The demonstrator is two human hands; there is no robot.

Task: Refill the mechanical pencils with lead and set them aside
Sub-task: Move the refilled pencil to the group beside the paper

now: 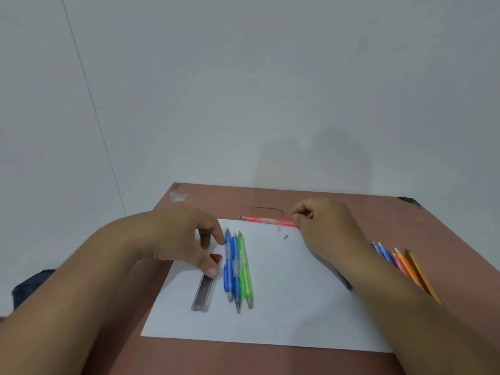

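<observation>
Plain pale grey wall [243, 77] behind; reddish-brown table [378, 212] against it, far corners scuffed.

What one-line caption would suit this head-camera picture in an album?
Left hand at the lead case beside three pencils; right hand holds a pink pencil.
</observation>
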